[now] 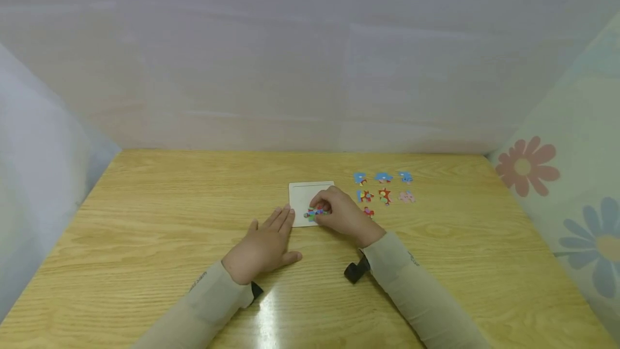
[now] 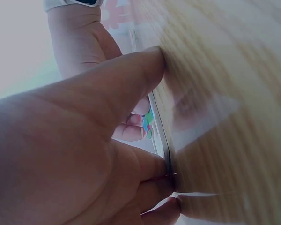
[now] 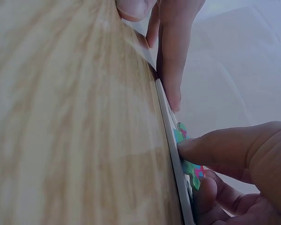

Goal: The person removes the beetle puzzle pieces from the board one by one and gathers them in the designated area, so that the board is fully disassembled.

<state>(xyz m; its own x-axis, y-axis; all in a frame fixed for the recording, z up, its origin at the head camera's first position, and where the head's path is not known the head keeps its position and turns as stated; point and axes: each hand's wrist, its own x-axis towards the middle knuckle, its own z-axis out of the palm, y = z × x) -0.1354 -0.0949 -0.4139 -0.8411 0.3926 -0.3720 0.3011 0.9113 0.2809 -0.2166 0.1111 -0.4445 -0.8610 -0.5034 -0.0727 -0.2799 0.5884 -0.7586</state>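
A thin white square board lies on the table. Colourful jigsaw puzzle pieces sit at its lower part, green and blue among their colours. My right hand reaches over the board's right side and pinches a green puzzle piece between thumb and fingers, close over the board in the right wrist view. Flat beside the board rests my left hand, its fingers straight, fingertips at the left edge and the thumb spread out. The right hand's fingers partly hide the pieces beneath.
More loose puzzle pieces lie in rows to the right of the board, among them a blue piece, a pink piece and a red piece partly behind the right wrist. A pale curtain hangs behind the wooden table.
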